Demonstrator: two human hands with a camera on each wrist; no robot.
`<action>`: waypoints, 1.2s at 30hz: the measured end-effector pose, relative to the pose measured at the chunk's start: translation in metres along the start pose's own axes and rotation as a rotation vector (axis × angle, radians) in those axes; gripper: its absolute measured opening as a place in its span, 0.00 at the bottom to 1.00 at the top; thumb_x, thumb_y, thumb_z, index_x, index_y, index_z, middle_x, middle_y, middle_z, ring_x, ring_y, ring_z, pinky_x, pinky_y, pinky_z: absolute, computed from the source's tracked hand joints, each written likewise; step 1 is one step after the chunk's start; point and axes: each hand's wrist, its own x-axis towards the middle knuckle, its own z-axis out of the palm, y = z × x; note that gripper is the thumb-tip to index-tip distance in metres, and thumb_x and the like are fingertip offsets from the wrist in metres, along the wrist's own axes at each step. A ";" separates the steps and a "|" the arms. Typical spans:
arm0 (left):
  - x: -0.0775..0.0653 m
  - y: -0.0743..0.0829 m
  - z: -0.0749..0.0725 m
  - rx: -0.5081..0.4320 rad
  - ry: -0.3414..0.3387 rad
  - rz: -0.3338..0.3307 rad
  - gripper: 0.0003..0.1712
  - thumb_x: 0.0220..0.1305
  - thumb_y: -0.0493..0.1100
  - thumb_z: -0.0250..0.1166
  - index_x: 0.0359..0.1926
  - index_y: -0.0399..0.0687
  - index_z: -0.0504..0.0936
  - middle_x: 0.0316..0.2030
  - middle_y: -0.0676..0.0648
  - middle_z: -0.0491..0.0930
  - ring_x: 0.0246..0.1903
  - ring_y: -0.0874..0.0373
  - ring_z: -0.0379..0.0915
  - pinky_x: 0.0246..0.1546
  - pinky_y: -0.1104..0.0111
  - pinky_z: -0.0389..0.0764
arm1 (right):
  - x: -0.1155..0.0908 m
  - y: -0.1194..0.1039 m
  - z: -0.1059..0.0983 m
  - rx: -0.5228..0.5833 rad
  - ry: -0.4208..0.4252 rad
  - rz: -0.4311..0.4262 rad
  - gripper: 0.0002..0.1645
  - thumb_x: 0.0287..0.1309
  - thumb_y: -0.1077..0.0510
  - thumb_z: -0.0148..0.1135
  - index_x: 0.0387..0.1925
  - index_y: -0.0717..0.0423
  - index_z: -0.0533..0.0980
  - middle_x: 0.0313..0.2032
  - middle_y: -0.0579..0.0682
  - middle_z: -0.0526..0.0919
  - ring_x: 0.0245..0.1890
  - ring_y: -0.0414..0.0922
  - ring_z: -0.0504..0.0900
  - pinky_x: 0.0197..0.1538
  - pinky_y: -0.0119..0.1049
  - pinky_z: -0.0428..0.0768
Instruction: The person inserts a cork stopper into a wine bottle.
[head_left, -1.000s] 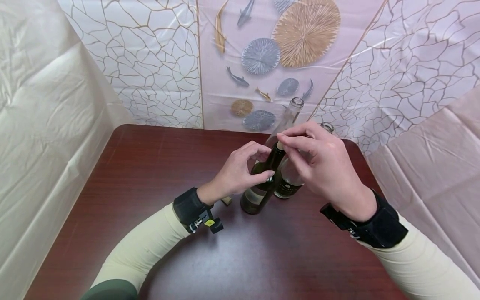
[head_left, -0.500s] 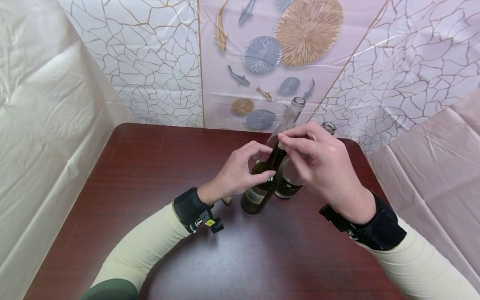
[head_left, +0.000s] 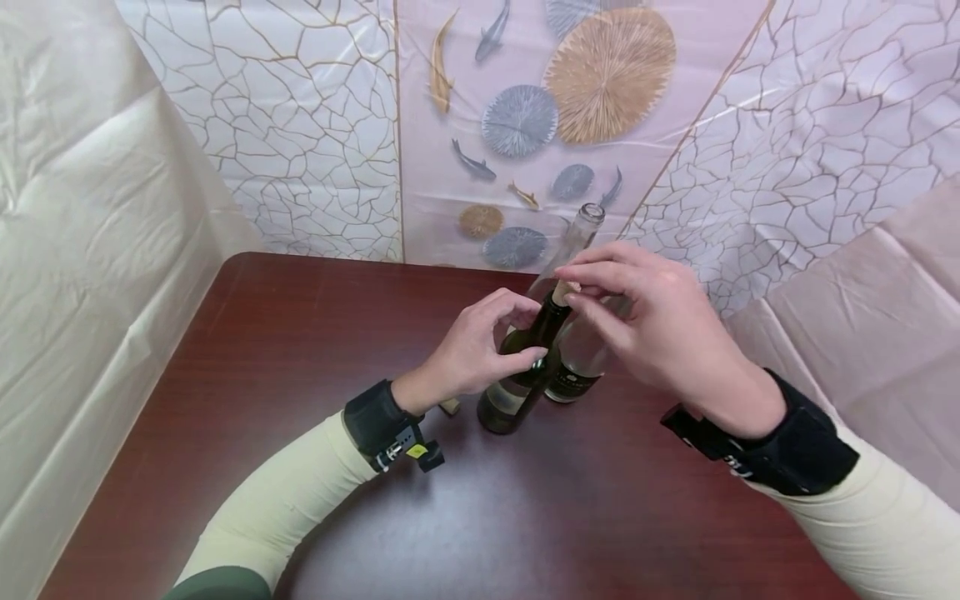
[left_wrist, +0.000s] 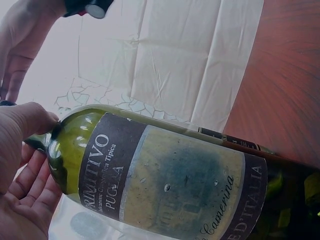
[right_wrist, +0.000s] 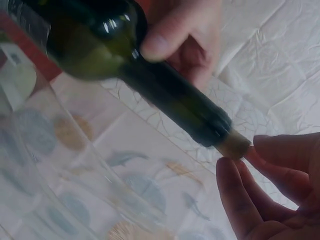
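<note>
A dark green wine bottle (head_left: 504, 403) with a printed label stands on the table, its neck leaning right in the head view. My left hand (head_left: 474, 343) holds it around the shoulder and lower neck, thumb in front and fingers behind. From the bottle's mouth a light cork (right_wrist: 233, 144) sticks out. My right hand (head_left: 651, 312) pinches this cork between thumb and fingertips, as the right wrist view shows up close. How deep the cork sits inside the neck is hidden by the dark glass.
Behind the green bottle are a clear glass bottle (head_left: 579, 236) and another clear one with a black label (head_left: 572, 386), partly covered by my right hand. A second cork (head_left: 450, 406) lies on the brown table (head_left: 315, 333) near my left wrist. Patterned sheets surround the table.
My right hand and wrist have shifted right and turned slightly, and more of the cork shows between its fingertips. The left hand keeps its hold on the bottle.
</note>
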 end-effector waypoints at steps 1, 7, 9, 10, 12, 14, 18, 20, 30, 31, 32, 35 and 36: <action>0.000 0.000 0.000 -0.010 -0.001 -0.001 0.24 0.60 0.40 0.77 0.57 0.43 0.81 0.46 0.48 0.81 0.46 0.59 0.79 0.49 0.68 0.83 | 0.003 -0.001 -0.004 -0.001 -0.016 0.002 0.17 0.57 0.70 0.74 0.48 0.55 0.89 0.45 0.50 0.90 0.37 0.41 0.87 0.43 0.15 0.75; -0.001 0.001 0.001 -0.032 -0.003 -0.008 0.24 0.60 0.40 0.77 0.56 0.44 0.81 0.46 0.49 0.81 0.46 0.59 0.79 0.50 0.66 0.83 | 0.026 -0.006 -0.029 -0.058 -0.176 0.010 0.15 0.58 0.68 0.73 0.47 0.55 0.89 0.44 0.51 0.91 0.39 0.46 0.90 0.44 0.35 0.85; -0.001 0.001 0.000 -0.027 -0.009 -0.012 0.24 0.60 0.40 0.77 0.56 0.44 0.81 0.46 0.49 0.81 0.46 0.59 0.79 0.50 0.69 0.82 | 0.035 -0.006 -0.034 -0.087 -0.262 0.024 0.14 0.59 0.65 0.74 0.47 0.53 0.89 0.44 0.52 0.91 0.42 0.48 0.90 0.46 0.45 0.85; -0.001 0.001 0.000 -0.022 -0.012 -0.014 0.24 0.60 0.41 0.77 0.56 0.45 0.81 0.46 0.49 0.81 0.46 0.59 0.78 0.49 0.70 0.81 | 0.039 -0.005 -0.036 -0.101 -0.307 0.031 0.13 0.59 0.64 0.74 0.47 0.52 0.89 0.44 0.52 0.92 0.44 0.49 0.90 0.47 0.48 0.85; -0.001 0.001 0.000 -0.019 -0.015 -0.016 0.24 0.60 0.41 0.77 0.56 0.45 0.81 0.46 0.49 0.81 0.46 0.59 0.78 0.49 0.70 0.81 | 0.046 -0.003 -0.038 -0.115 -0.393 0.036 0.13 0.59 0.62 0.75 0.46 0.51 0.89 0.44 0.51 0.92 0.45 0.50 0.90 0.49 0.52 0.84; -0.002 0.001 0.000 -0.018 -0.014 -0.019 0.24 0.60 0.41 0.77 0.56 0.45 0.81 0.46 0.49 0.81 0.46 0.59 0.78 0.49 0.71 0.81 | 0.052 -0.003 -0.037 -0.119 -0.462 0.037 0.12 0.58 0.61 0.76 0.44 0.49 0.90 0.44 0.50 0.92 0.45 0.49 0.89 0.51 0.53 0.84; -0.001 0.002 -0.001 -0.019 -0.009 -0.016 0.24 0.60 0.41 0.77 0.56 0.46 0.81 0.46 0.50 0.81 0.46 0.60 0.78 0.49 0.71 0.81 | 0.059 -0.006 -0.033 -0.119 -0.516 0.014 0.07 0.57 0.61 0.76 0.37 0.46 0.90 0.40 0.45 0.91 0.41 0.45 0.88 0.49 0.50 0.85; -0.001 0.002 -0.002 -0.020 -0.006 -0.010 0.24 0.60 0.41 0.77 0.56 0.46 0.81 0.45 0.50 0.81 0.46 0.60 0.78 0.49 0.70 0.81 | 0.060 -0.008 -0.031 -0.119 -0.511 -0.005 0.06 0.57 0.62 0.75 0.34 0.47 0.89 0.37 0.45 0.90 0.39 0.45 0.87 0.47 0.49 0.85; 0.000 0.002 -0.002 -0.024 -0.006 -0.017 0.23 0.61 0.40 0.77 0.55 0.45 0.81 0.46 0.49 0.81 0.46 0.59 0.79 0.49 0.59 0.85 | 0.056 -0.012 -0.029 -0.147 -0.478 0.021 0.07 0.58 0.65 0.73 0.31 0.49 0.88 0.36 0.44 0.89 0.37 0.43 0.87 0.44 0.45 0.86; 0.000 0.003 -0.002 -0.024 -0.008 -0.020 0.23 0.61 0.40 0.77 0.55 0.46 0.81 0.46 0.49 0.81 0.46 0.60 0.79 0.49 0.59 0.84 | 0.056 -0.012 -0.029 -0.152 -0.478 0.024 0.07 0.58 0.65 0.74 0.31 0.49 0.88 0.36 0.44 0.89 0.37 0.42 0.87 0.44 0.44 0.86; 0.000 0.003 -0.002 -0.023 -0.010 -0.023 0.23 0.61 0.40 0.77 0.55 0.46 0.81 0.46 0.50 0.81 0.46 0.60 0.79 0.49 0.60 0.84 | 0.056 -0.012 -0.029 -0.152 -0.480 0.025 0.07 0.58 0.65 0.74 0.31 0.48 0.88 0.36 0.44 0.89 0.37 0.42 0.87 0.44 0.45 0.86; 0.000 0.003 -0.002 -0.025 -0.019 -0.030 0.23 0.61 0.40 0.76 0.56 0.46 0.81 0.46 0.50 0.81 0.46 0.60 0.79 0.49 0.62 0.84 | 0.057 -0.011 -0.030 -0.156 -0.483 0.028 0.08 0.57 0.65 0.74 0.31 0.48 0.88 0.36 0.44 0.89 0.36 0.42 0.86 0.43 0.45 0.86; 0.000 0.003 -0.002 -0.027 -0.022 -0.030 0.23 0.61 0.40 0.76 0.56 0.46 0.81 0.46 0.50 0.81 0.46 0.60 0.79 0.49 0.62 0.84 | 0.057 -0.011 -0.030 -0.154 -0.484 0.029 0.08 0.57 0.65 0.75 0.31 0.47 0.88 0.36 0.44 0.89 0.36 0.42 0.86 0.43 0.45 0.86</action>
